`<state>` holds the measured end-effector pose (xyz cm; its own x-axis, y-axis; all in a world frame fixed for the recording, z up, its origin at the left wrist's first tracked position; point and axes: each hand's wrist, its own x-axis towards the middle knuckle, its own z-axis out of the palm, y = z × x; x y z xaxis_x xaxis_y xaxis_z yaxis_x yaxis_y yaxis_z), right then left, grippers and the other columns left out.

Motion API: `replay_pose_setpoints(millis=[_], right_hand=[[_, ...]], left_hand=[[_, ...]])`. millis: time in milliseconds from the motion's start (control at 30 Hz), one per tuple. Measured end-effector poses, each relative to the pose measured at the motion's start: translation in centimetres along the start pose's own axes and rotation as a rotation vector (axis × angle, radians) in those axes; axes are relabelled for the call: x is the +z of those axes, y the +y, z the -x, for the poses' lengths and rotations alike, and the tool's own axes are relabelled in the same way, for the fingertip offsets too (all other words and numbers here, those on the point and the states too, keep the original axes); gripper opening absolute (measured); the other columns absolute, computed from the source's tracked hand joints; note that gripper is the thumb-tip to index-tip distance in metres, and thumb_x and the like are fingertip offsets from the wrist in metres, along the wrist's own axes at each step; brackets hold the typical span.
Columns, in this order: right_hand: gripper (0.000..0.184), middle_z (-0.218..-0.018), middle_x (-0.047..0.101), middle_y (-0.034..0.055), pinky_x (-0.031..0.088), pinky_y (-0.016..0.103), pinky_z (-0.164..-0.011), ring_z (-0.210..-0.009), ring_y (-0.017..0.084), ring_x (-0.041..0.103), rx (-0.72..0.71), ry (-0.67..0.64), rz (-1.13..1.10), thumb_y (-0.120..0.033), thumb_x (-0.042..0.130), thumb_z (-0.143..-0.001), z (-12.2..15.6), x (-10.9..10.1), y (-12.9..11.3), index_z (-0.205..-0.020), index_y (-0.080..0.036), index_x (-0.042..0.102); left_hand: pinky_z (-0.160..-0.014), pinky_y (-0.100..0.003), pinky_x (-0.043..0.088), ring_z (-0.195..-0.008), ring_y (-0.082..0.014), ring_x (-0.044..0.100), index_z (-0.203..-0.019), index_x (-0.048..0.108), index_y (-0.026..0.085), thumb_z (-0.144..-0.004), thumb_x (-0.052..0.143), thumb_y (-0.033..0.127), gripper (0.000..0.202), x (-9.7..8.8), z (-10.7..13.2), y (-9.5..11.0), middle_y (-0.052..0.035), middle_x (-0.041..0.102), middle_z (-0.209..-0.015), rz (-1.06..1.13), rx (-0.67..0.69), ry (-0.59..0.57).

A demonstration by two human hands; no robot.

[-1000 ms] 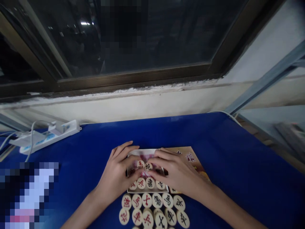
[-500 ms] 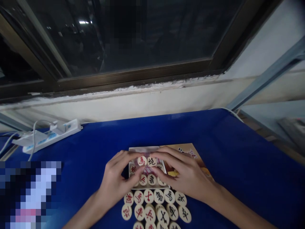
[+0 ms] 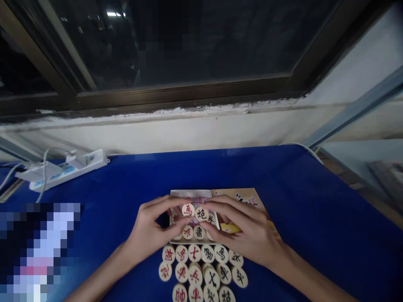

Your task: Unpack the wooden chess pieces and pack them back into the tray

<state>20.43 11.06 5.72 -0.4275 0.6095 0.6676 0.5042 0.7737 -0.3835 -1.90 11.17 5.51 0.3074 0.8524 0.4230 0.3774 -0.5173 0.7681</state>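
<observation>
My left hand (image 3: pixel 162 222) pinches a round xiangqi piece with a red character (image 3: pixel 188 210) between thumb and fingers. Beside it, my right hand (image 3: pixel 241 224) grips a piece with a black character (image 3: pixel 202 214). The two pieces are side by side, touching or nearly so, above an open box (image 3: pixel 191 193). Inside the box lie more pieces, among them a red one (image 3: pixel 188 232) and a black one (image 3: pixel 199 232); my hands hide others. Rows of pieces (image 3: pixel 194 253) stand on the blue table in front of the box, red to the left and black to the right, some stacked.
Against the box's right side lies a tan printed lid or card (image 3: pixel 248 197), partly under my right hand. A white power strip (image 3: pixel 75 170) with cables is at the table's left. A blurred-out object (image 3: pixel 40 251) covers the lower left. Behind the blue table (image 3: pixel 132 172) is a window wall.
The view has tilted slightly downward, so more of the front row of pieces shows. Both hands keep hold of their pieces, which have barely shifted over the box.
</observation>
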Motion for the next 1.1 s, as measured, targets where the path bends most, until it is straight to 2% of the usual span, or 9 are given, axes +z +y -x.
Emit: replay_pose_setpoints(millis=[267,533,700,800,867,933,967,1033,1100], right_hand=[[0.026,-0.100,0.074,0.0038,0.062,0.026,-0.075,-0.085,0.014,0.072,-0.003,0.023,-0.009,-0.018,0.063,-0.091,1.0,0.6,0.4,-0.116,-0.023,0.065],[0.021,-0.096,0.074,0.0049,0.061,0.023,-0.071,-0.079,0.012,0.071,-0.013,0.016,0.001,-0.016,0.062,-0.090,0.0,-0.2,-0.7,-0.111,-0.019,0.067],[0.020,-0.094,0.073,0.0036,0.059,0.023,-0.062,-0.071,0.011,0.068,0.021,0.001,-0.070,-0.017,0.057,-0.090,0.2,0.0,-0.3,-0.108,-0.020,0.067],[0.018,-0.094,0.073,0.0036,0.058,0.022,-0.061,-0.068,0.010,0.065,0.010,-0.027,-0.081,-0.018,0.060,-0.089,0.0,-0.2,0.2,-0.106,-0.019,0.065],[0.016,-0.094,0.073,0.0029,0.057,0.023,-0.063,-0.067,0.009,0.065,0.013,-0.044,-0.080,-0.020,0.062,-0.090,0.0,-0.8,-0.1,-0.106,-0.019,0.065],[0.015,-0.091,0.072,0.0017,0.058,0.024,-0.066,-0.070,0.010,0.066,0.071,-0.036,-0.064,-0.022,0.063,-0.091,0.5,-1.5,-1.0,-0.105,-0.021,0.066],[0.014,-0.090,0.072,0.0013,0.058,0.025,-0.068,-0.071,0.011,0.066,0.119,-0.018,-0.043,-0.023,0.063,-0.091,1.1,-1.9,-1.8,-0.105,-0.023,0.066],[0.016,-0.087,0.072,0.0020,0.059,0.027,-0.070,-0.072,0.014,0.068,0.221,0.039,0.028,-0.024,0.064,-0.091,3.0,-2.5,-3.5,-0.106,-0.025,0.068],[0.022,-0.089,0.072,0.0033,0.060,0.028,-0.069,-0.070,0.015,0.069,0.285,0.099,0.112,-0.025,0.064,-0.090,5.7,-2.8,-5.1,-0.112,-0.027,0.068]], left_hand=[[-0.064,-0.028,0.059,-0.067,-0.0140,0.068,-0.107,0.074,0.021,-0.085,0.073,0.023,0.022,0.0,0.1,0.0,-0.0051,0.078,-0.091,0.040,0.023,-0.044],[-0.059,-0.025,0.056,-0.060,-0.0122,0.065,-0.100,0.075,0.021,-0.081,0.078,0.027,0.020,-0.6,-0.1,-0.5,-0.0022,0.076,-0.078,0.127,-0.036,-0.107],[-0.057,-0.025,0.055,-0.057,-0.0120,0.063,-0.098,0.075,0.021,-0.080,0.077,0.030,0.020,-0.6,0.0,-0.5,-0.0006,0.073,-0.071,0.107,-0.033,-0.192],[-0.061,-0.025,0.056,-0.062,-0.0124,0.065,-0.102,0.074,0.021,-0.082,0.077,0.030,0.022,-0.6,-0.2,-0.2,-0.0010,0.075,-0.079,0.087,-0.018,-0.221],[-0.074,-0.029,0.058,-0.080,-0.0161,0.070,-0.104,0.074,0.022,-0.084,0.076,0.030,0.021,-1.1,-0.5,0.4,-0.0039,0.076,-0.096,0.008,0.028,-0.225],[-0.087,-0.036,0.055,-0.099,-0.0210,0.068,-0.104,0.073,0.023,-0.087,0.073,0.031,0.019,-1.9,-0.4,1.4,-0.0062,0.072,-0.110,-0.139,0.096,-0.181],[-0.089,-0.038,0.054,-0.103,-0.0226,0.066,-0.103,0.073,0.024,-0.088,0.072,0.032,0.018,-2.3,-0.1,2.0,-0.0063,0.070,-0.112,-0.227,0.118,-0.132],[-0.083,-0.037,0.053,-0.096,-0.0219,0.065,-0.104,0.071,0.025,-0.090,0.070,0.033,0.016,-2.8,1.4,3.2,-0.0045,0.068,-0.104,-0.391,0.118,-0.016],[-0.078,-0.034,0.051,-0.086,-0.0192,0.064,-0.108,0.069,0.026,-0.091,0.067,0.029,0.017,-2.7,4.1,4.0,-0.0019,0.067,-0.096,-0.493,0.087,0.050]])
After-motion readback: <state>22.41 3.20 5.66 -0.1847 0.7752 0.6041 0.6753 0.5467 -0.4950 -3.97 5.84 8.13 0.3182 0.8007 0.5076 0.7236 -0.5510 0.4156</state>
